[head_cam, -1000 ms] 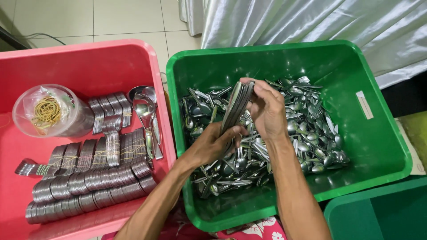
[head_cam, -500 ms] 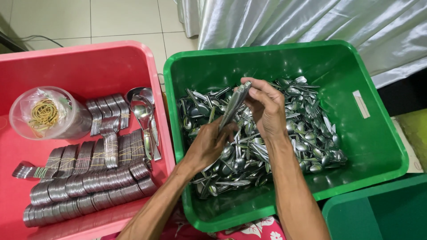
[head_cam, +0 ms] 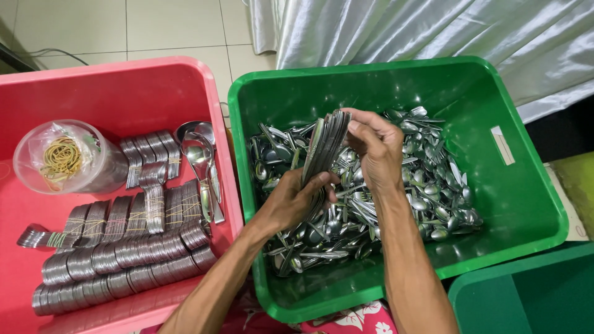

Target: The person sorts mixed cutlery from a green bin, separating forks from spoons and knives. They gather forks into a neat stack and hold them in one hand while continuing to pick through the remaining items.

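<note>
A stack of metal spoons stands tilted above the green tub. My left hand grips the lower end of the stack. My right hand pinches its upper end with the fingertips. Under both hands the green tub holds a loose heap of spoons and forks.
The red tub on the left holds rows of banded spoon bundles, a few loose ladle-shaped spoons and a clear cup of rubber bands. A darker green bin sits at lower right. Silvery cloth hangs behind.
The view has shifted slightly. Both hands keep hold of the spoon stack, which sits a little more to the left and lower over the heap.
</note>
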